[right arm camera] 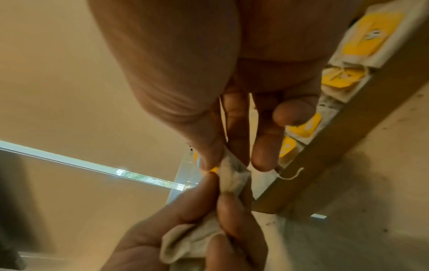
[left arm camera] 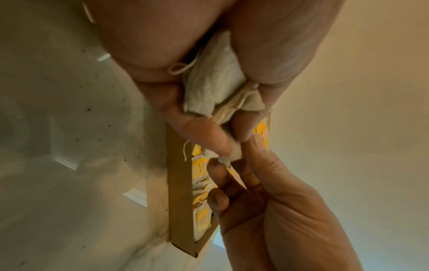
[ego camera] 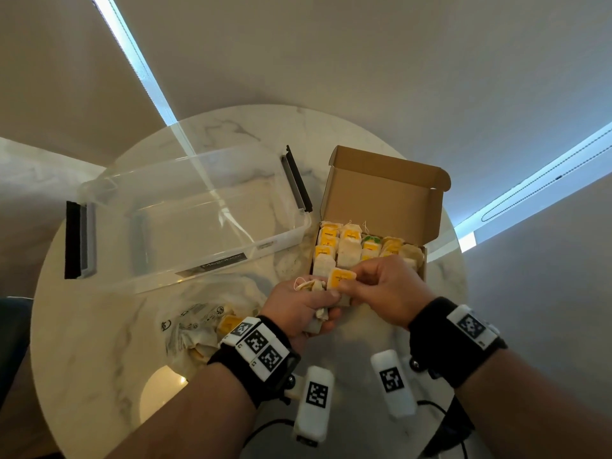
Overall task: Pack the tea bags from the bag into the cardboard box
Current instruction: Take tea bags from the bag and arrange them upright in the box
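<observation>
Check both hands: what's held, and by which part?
Left hand grips a small bunch of tea bags round their cloth bodies. Right hand pinches the top one by a cloth corner, near its yellow tag.

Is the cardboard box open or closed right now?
Open. The cardboard box has its lid flap standing up at the back, and rows of tea bags show inside.

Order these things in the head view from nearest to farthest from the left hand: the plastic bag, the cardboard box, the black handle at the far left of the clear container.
From the left hand:
1. Cardboard box, just ahead, slightly right.
2. Plastic bag, on the table to the left; nearly as close as the box.
3. Black handle, far left end of the clear container.
</observation>
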Demonstrator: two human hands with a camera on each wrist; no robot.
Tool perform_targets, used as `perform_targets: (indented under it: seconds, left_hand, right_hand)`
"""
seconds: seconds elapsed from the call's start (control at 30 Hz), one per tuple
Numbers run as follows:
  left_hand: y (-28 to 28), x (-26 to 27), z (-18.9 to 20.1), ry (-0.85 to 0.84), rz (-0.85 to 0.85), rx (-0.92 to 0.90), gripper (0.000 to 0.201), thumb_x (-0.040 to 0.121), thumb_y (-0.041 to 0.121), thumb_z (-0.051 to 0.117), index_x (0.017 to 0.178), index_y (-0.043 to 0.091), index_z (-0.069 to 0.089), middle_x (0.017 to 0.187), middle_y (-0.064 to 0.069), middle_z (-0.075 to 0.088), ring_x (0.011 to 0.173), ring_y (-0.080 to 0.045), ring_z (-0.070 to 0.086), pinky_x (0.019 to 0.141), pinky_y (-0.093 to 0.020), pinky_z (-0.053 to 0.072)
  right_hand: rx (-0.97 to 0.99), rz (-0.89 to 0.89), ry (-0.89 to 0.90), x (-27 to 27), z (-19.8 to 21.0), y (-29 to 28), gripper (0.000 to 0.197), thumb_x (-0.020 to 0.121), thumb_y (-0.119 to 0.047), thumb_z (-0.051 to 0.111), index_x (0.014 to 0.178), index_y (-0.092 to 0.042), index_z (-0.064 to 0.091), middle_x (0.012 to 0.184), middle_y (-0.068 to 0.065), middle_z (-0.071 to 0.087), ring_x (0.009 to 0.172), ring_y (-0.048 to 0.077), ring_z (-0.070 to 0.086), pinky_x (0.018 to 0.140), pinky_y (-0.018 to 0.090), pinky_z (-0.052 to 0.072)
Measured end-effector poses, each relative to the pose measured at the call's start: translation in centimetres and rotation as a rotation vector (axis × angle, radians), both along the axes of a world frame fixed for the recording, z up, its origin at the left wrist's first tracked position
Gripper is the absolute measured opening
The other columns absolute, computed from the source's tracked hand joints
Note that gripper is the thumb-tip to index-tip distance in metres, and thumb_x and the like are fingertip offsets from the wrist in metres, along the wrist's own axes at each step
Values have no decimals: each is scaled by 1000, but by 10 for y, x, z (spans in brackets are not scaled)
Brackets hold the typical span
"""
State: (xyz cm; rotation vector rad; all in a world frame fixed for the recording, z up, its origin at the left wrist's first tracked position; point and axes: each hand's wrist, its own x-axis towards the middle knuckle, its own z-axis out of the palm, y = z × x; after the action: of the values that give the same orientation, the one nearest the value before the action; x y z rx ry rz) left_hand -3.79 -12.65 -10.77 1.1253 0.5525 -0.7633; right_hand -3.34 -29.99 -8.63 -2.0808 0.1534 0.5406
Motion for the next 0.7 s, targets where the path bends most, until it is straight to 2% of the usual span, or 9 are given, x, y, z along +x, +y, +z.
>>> perform_targets:
  seconds: [0.07,0.13,0.3,0.4,0.43,0.5,0.6,0.67,0.7]
  left_hand:
    - [1,0,-3,20,2,20,16,87,-5,65,99,4,68,70,-11,67,56,-19,63,46,-25,51]
    - [4,1,-7,63,36,18,16,89,-5,62,103,2,68,72,-12,66,54,-18,63,44,-24,50]
    - [8,7,-8,136,125,-26,11,92,-3,58,94,6,64,73,-13,63,49,-18,60,42,-22,47]
    - [11,9,-6,162,93,-85,9,97,12,54,98,10,63,75,-9,65,51,-17,62,42,-20,47]
    - [12,9,-4,170,83,-127,14,99,19,52,100,10,62,77,-9,66,53,-17,62,42,-20,47]
    - [14,9,1,201,82,-221,29,101,33,47,105,10,64,81,-11,67,55,-19,63,42,-21,47]
    - [16,11,9,223,91,-334,42,100,42,42,109,8,65,85,-13,69,57,-22,66,41,-22,48]
    - [15,14,12,220,79,-356,45,100,45,40,106,9,66,86,-13,69,59,-23,67,42,-21,48]
    - [14,15,13,216,73,-351,45,100,45,40,104,10,67,86,-12,68,59,-23,67,42,-21,47]
  right_hand:
    - [22,-35,43,3,-5,-6,8,90,-17,73,86,-10,74,78,6,77,73,24,74,76,41,62]
    - [1,-66,96,12,-6,-7,9,90,-15,72,84,-10,70,77,8,76,69,20,74,71,35,63]
    - [-248,-174,109,47,-21,-7,21,85,-32,78,87,-14,69,79,5,76,63,12,73,59,26,59]
    - [-404,-162,74,58,-25,-6,33,80,-42,80,83,-14,63,76,6,74,70,20,73,72,39,62]
    - [-461,-136,50,59,-23,-4,36,80,-44,79,82,-12,62,77,7,73,73,23,72,75,41,61]
    - [-545,-97,-2,57,-18,-1,39,81,-46,77,81,-12,58,73,3,64,75,22,65,70,36,55]
    - [-490,-171,-118,48,-3,1,36,82,-43,75,73,-19,51,67,-2,55,68,15,53,57,27,39]
    - [-353,-150,-264,35,11,4,30,81,-34,77,70,-19,54,62,-5,55,59,9,51,53,25,40]
    - [-258,-85,-324,27,19,7,26,80,-30,80,71,-19,58,60,-7,56,54,5,50,50,23,43]
